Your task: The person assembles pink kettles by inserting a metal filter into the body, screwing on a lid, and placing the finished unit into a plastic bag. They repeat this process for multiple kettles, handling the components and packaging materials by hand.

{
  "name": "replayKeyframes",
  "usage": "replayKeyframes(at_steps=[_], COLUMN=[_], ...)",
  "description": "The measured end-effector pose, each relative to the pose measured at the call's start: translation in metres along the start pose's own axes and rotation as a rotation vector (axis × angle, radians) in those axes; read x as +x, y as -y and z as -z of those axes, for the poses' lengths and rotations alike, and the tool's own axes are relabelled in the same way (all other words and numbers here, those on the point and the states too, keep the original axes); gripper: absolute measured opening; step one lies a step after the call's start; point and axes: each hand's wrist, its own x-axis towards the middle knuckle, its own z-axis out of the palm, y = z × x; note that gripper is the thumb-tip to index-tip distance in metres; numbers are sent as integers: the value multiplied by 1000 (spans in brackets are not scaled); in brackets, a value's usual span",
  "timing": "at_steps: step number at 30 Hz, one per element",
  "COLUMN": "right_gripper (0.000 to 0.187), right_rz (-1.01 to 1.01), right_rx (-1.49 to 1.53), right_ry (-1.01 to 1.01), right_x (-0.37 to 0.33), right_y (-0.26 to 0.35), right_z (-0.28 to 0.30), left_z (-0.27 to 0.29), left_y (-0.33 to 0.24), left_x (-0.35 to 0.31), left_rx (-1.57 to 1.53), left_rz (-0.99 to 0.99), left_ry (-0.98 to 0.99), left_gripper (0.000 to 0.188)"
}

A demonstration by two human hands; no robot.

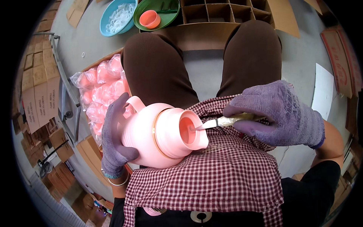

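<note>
A pink thermos jug (pixel 145 134) lies tilted on its side across my lap, its open mouth facing right. My left hand (pixel 113 140), in a purple-grey work glove, is wrapped round the jug's base end beside its handle (pixel 135 103). My right hand (pixel 270 113), gloved the same way, grips a small knife (pixel 223 121) by its pale wrapped handle. The narrow blade reaches into the jug's mouth near the spout, and its tip is against or close to the inner wall; I cannot tell which.
Left of my legs stands a box of plastic-wrapped pink parts (pixel 102 90). Ahead are a blue basin (pixel 109 28) of translucent rings, a green basin (pixel 166 22) holding an orange cup (pixel 149 19), and a divided carton (pixel 219 15). A metal cart frame (pixel 66 83) and stacked cartons (pixel 39 90) stand at far left.
</note>
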Motion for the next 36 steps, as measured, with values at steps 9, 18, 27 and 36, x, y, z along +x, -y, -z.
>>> replayKeyframes(at_steps=[9,18,27,36], right_gripper=[29,26,22,21], right_rz=[8,113,125,208], right_rx=[-234,-332,-415,-624], right_ry=[35,-57,-8,80], right_x=[11,16,25,33], right_y=[25,20,20,17], right_z=[9,10,13,23], left_z=[-5,-1,-3,-4], left_y=[-2,1,4,-2], left_x=[-7,-7,-9,-5], left_rx=[-99,-80,-179,109], left_rz=[4,-41,-5,-65], left_ry=[-57,29,49,25], left_gripper=[113,104,105,98])
